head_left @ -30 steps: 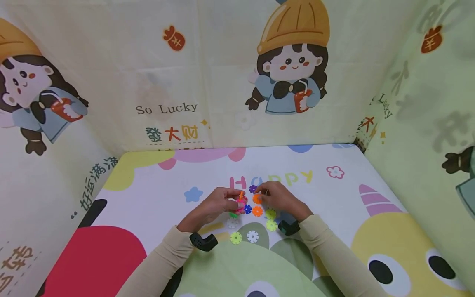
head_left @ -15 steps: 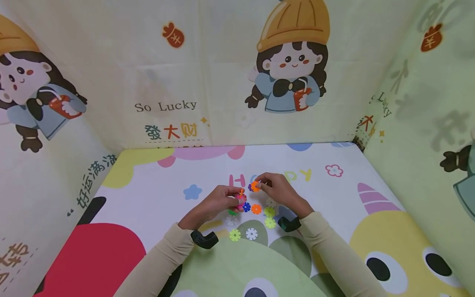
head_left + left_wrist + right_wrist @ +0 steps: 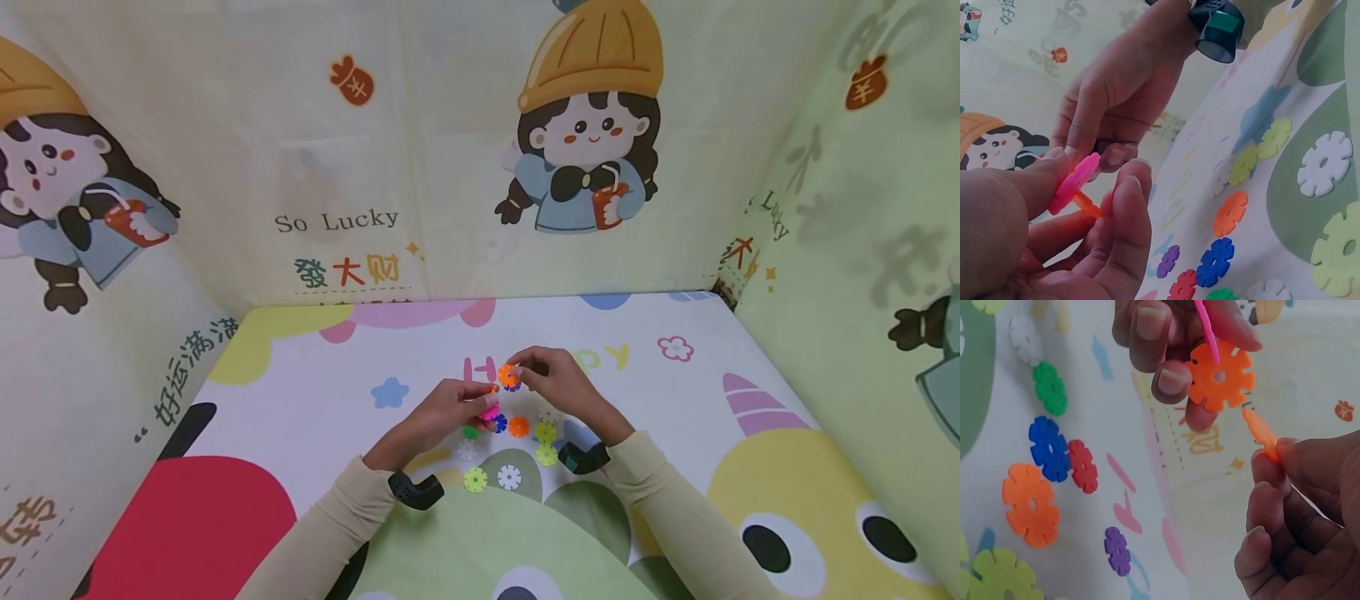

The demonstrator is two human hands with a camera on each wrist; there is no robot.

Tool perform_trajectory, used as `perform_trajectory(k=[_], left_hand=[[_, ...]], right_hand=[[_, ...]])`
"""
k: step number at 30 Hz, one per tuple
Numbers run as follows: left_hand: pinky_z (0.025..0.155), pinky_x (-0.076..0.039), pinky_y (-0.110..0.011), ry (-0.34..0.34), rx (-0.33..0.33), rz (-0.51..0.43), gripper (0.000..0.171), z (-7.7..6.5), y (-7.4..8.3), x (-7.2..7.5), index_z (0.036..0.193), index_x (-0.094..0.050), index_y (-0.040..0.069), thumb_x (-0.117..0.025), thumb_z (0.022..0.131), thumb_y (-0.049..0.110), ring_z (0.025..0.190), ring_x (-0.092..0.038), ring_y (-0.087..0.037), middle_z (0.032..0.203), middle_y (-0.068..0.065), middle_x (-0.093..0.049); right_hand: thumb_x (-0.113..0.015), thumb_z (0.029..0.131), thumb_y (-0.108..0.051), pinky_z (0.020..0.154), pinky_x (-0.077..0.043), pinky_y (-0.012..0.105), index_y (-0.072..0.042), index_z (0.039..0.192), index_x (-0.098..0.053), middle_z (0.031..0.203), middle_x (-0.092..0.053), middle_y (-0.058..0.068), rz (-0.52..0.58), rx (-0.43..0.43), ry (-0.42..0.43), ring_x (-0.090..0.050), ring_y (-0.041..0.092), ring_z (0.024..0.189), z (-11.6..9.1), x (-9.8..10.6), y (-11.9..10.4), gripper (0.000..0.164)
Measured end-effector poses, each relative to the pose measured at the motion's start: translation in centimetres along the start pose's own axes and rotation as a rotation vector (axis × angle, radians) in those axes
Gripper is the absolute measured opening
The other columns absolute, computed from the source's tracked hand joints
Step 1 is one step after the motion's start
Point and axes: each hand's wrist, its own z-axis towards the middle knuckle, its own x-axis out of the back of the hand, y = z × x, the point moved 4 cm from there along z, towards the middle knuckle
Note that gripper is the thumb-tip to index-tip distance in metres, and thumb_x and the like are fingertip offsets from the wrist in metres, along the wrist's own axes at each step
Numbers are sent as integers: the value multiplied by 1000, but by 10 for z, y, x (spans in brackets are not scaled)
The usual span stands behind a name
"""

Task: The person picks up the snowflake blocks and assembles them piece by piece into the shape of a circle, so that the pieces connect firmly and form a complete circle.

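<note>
My left hand (image 3: 448, 414) holds a pink notched snowflake disc (image 3: 1075, 182) interlocked at an angle with an orange snowflake disc (image 3: 1219, 378). Thumb and fingertips grip this pair from both sides. Between thumb and index finger, my right hand (image 3: 558, 379) pinches a second orange snowflake disc (image 3: 1261, 432), seen edge-on in the right wrist view. Its tip comes close to the rim of the orange disc in the left hand. Both hands are raised over the table, facing each other. In the left wrist view, the right hand's disc is mostly hidden behind the pink one.
Loose snowflake discs lie below the hands: orange (image 3: 518, 427), blue (image 3: 1049, 449), red (image 3: 1083, 465), purple (image 3: 1117, 551), green (image 3: 1050, 387), white (image 3: 509, 477) and several yellow-green ones (image 3: 476, 480). The patterned table (image 3: 300, 417) meets a printed cloth wall (image 3: 450, 167) at the back.
My right hand has picked up an orange disc from the table and brought it up and leftward to the left hand. The left hand keeps its hold on the joined pair.
</note>
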Motion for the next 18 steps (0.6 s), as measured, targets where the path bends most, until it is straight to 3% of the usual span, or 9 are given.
perform_trajectory(k=[3,8,14,18], left_hand=[[77,-55,-32,-11,-15,13,46,-2,2,-1,135,-54,-4,-62,97,21,77,-68,-21,93,-13,-70],[79,-54,-30,-10,-31,69,46,-6,5,-1,136,-54,1,-62,97,23,85,-68,-20,109,-10,-67],[81,-54,-30,0,-52,77,46,-10,5,-1,135,-55,0,-61,97,24,85,-68,-20,109,-7,-67],[82,-54,-30,12,-76,56,46,-12,5,1,135,-55,-2,-61,98,25,83,-69,-20,112,-9,-66]], right_hand=[[-62,95,-9,70,-54,38,-5,107,-70,90,-69,3,33,-6,-15,-62,38,81,-1,-1,-2,15],[-59,96,-7,67,-54,40,-4,109,-70,92,-69,3,43,10,-50,-59,32,73,-1,-3,-4,16],[-57,99,-11,66,-51,45,-2,120,-65,87,-65,19,111,54,-187,-54,45,72,0,-8,-2,25],[-59,98,-12,66,-51,41,0,125,-63,91,-66,17,124,72,-201,-56,36,70,1,-11,-3,29]])
